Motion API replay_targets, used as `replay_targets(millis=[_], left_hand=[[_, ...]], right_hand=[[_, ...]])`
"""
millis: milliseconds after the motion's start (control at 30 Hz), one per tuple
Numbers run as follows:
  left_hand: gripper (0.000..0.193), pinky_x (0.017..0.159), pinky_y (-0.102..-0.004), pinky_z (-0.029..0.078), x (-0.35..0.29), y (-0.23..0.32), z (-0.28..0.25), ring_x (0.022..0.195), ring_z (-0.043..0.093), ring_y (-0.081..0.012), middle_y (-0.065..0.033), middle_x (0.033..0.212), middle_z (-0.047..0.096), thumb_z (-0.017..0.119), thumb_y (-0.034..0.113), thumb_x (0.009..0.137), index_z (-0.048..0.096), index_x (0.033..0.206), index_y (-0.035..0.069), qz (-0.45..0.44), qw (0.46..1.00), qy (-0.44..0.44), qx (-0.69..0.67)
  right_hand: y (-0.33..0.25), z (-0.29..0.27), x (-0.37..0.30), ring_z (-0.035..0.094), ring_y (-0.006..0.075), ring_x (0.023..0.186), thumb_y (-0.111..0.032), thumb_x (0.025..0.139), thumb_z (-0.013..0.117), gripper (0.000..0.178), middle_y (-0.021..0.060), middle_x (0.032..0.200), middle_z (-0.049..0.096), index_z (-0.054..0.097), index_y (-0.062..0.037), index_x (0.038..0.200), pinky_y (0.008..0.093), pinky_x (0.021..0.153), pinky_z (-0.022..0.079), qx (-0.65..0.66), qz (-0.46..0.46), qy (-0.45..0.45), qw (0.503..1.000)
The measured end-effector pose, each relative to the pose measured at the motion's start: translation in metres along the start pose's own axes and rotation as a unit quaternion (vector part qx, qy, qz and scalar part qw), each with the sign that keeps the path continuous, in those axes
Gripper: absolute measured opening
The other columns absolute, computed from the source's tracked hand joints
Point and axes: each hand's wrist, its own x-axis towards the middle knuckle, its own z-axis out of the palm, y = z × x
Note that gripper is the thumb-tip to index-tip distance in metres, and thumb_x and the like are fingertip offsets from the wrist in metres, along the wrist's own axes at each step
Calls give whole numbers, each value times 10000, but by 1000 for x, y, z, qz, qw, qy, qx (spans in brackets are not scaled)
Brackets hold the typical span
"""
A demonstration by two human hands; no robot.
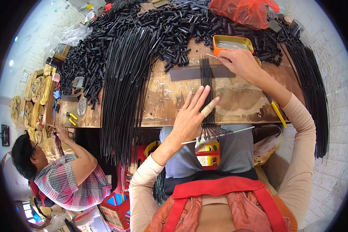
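Note:
My left hand (190, 118) lies flat with its fingers stretched over a row of thin black rods (206, 71), pressing them to the wooden table. A tape or bandage wraps one finger. The rods cross a dark flat bar (185, 73), and their near ends fan out past the table edge, by a thin whitish rod (240, 130) above my lap. My right hand (241, 63) is closed in a pinch on a thin metal pin (212, 56), close to the rods' far ends. Just beyond it stands an orange-rimmed tin (233, 37) with thin metal pins inside.
Piles of short black tubes (174, 23) cover the far table. Long black rods hang over the edge in a left bundle (123, 89) and a right bundle (313, 89). Yellow-handled pliers (71, 118) and a yellow-handled tool (277, 113) lie nearby. A co-worker (71, 174) sits at left.

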Motion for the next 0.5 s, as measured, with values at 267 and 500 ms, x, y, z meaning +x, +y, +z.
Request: replay_targets(millis=[267, 500], left_hand=[[884, 1165, -472, 195, 5, 0, 0, 1445, 212, -321, -170, 1552, 231, 665, 65, 624, 389, 1457, 178, 12, 1000, -1, 16], [875, 1171, -474, 178, 6, -3, 3, 1446, 215, -307, -161, 1556, 226, 663, 73, 605, 422, 1439, 187, 11, 999, -16, 36]], right_hand=[[-3, 12, -12, 603, 346, 814, -36, 797, 609, 301, 142, 863, 562, 624, -54, 1097, 430, 706, 498, 47, -36, -9, 998], [-4, 8, -11, 606, 343, 810, -17, 768, 617, 419, 148, 881, 568, 619, -68, 1184, 432, 721, 497, 34, -26, -35, 998]])
